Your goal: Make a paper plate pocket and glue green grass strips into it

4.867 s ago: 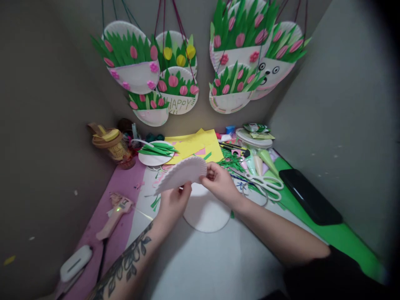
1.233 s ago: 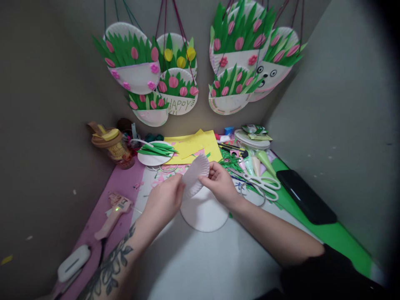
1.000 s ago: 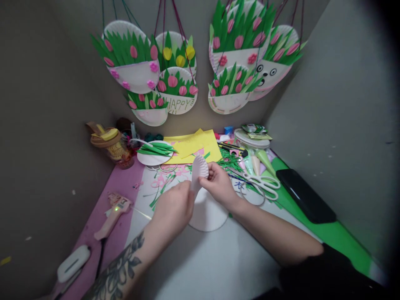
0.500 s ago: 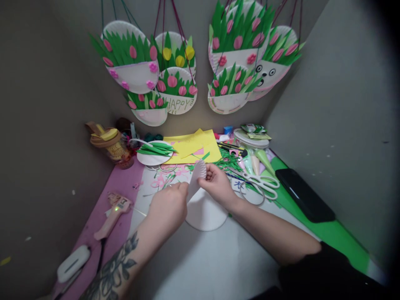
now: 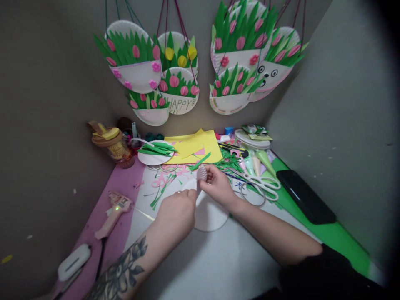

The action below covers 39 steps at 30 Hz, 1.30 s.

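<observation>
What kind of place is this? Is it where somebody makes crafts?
Most likely a craft corner at a desk. Finished paper-plate flower baskets hang on the wall, and scissors, a glue gun and green paper scraps lie on the table. Both hands, left and right, hold a small paper plate piece.

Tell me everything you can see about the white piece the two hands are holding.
The white piece looks like a cut part of a paper plate, with a ribbed rim at its top. It is held almost edge-on above a plate on the table. The left hand pinches its lower end, the right hand its upper. Most of it is hidden.
</observation>
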Tool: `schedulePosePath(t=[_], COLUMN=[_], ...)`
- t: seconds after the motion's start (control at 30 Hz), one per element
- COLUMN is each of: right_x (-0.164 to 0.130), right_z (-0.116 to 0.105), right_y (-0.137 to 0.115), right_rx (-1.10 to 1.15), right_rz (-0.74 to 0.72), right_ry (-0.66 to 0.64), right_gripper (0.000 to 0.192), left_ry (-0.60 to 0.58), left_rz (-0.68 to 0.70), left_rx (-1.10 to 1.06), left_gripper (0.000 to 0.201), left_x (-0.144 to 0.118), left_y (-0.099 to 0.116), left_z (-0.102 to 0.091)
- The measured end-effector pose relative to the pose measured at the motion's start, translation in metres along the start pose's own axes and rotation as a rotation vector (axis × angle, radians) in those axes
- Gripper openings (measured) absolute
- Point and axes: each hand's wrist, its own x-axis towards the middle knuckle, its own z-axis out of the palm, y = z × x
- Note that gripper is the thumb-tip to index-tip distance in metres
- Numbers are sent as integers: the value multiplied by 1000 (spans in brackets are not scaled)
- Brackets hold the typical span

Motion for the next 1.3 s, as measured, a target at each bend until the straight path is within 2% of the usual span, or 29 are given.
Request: schedulePosePath(t=[0.13, 0.23, 0.4, 0.5, 0.6, 0.67, 0.73, 0.8, 0.87, 0.9, 0.97, 1.03, 1.1, 1.17, 1.3], right_x=[3, 3, 0, 1, 3, 4, 6, 9, 11, 11, 10, 8, 7, 7, 9], right_z=[-3, -5, -4, -6, -11, -15, -17, -18, -17, -16, -12, -10, -8, -7, -7], right_y=[-6, -10, -4, -5, -9, -12, -15, -17, -19, -21, -24, -26, -26, -24, -18], right_rx=[114, 91, -146, -85, -38, -66, -43, 57, 186, 247, 345, 396, 405, 382, 354], right_rz=[18, 2, -54, -40, -39, -39, -16, 16, 55, 78, 130, 176, 195, 186, 177], right_ry=[-44, -81, -24, -49, -135, -160, -117, -24, 48, 61, 53, 36, 39, 57, 68], right_gripper=[29, 32, 24, 30, 39, 36, 27, 24, 27, 29, 32, 33, 32, 31, 30], left_ry=[7, 11, -30, -22, 2, 47, 175, 398, 590, 642, 627, 602, 618, 638, 686], left_rz=[-20, -5, 9, -1, 2, 8, -14, -66, -128, -149, -139, -123, -147, -154, 111], left_rx=[-21, -49, -55, -67, -100, -156, -304, -561, -850, -999, -1245, -1332, -1266, -1088, -654], left_gripper=[27, 28, 29, 29, 27, 26, 24, 25, 37, 44, 52, 48, 40, 30, 23], left_x=[-2, -3, -1, -1, -4, -5, -3, 3, 12, 17, 24, 28, 26, 21, 8], left_y=[-13, -22, -10, -7, -16, -27, -41, -53, -60, -60, -55, -45, -35, -27, -16], left_z=[-8, -14, -7, -7, -14, -17, -16, -9, 1, 6, 16, 20, 22, 21, 21])
